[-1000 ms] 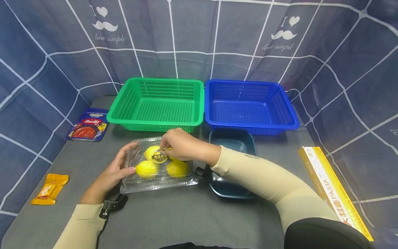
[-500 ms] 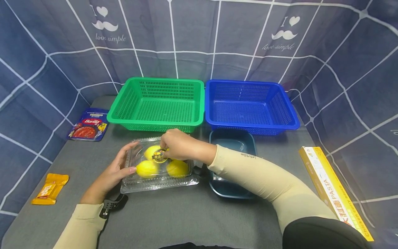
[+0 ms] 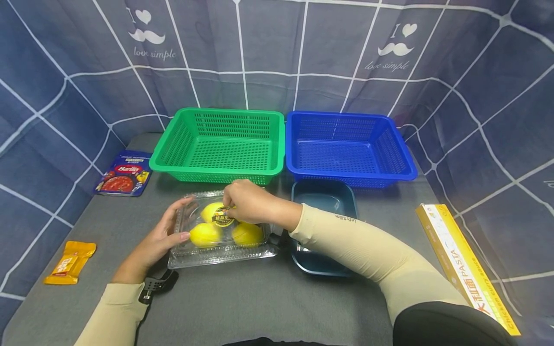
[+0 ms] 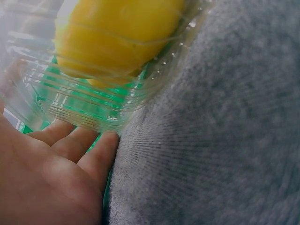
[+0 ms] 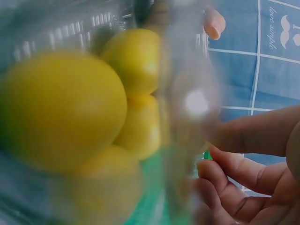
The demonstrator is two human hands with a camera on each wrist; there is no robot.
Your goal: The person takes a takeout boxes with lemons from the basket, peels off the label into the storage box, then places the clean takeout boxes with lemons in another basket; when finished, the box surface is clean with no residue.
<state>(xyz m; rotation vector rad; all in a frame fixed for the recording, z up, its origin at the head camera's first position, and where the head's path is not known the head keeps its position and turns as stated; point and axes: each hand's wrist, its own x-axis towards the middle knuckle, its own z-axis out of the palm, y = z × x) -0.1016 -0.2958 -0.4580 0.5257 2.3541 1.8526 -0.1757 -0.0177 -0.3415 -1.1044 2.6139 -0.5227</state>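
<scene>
A clear plastic fruit box (image 3: 222, 257) holding several lemons (image 3: 205, 234) lies on the grey table, its lid down. On top of the lid is a round black-and-gold sticker (image 3: 221, 219). My left hand (image 3: 156, 242) holds the box's left end, thumb at the near side and fingers at the far side; in the left wrist view its fingers (image 4: 99, 157) touch the ridged plastic. Over the lid, my right hand (image 3: 251, 203) pinches the sticker's right edge between thumb and curled fingers. The right wrist view shows those fingertips close to the lid; the exact pinch point is blurred.
A green basket (image 3: 216, 171) and a blue basket (image 3: 350, 173) stand behind. A dark teal tray (image 3: 322, 266) sits under my right forearm. A Barilla sauce pouch (image 3: 123, 174) and an orange packet (image 3: 70, 263) lie left; a yellow pasta box (image 3: 467, 269) lies right.
My right hand and forearm have shifted very slightly, with the fingers still at the sticker's right side. The left hand and the fruit box stay nearly where they were.
</scene>
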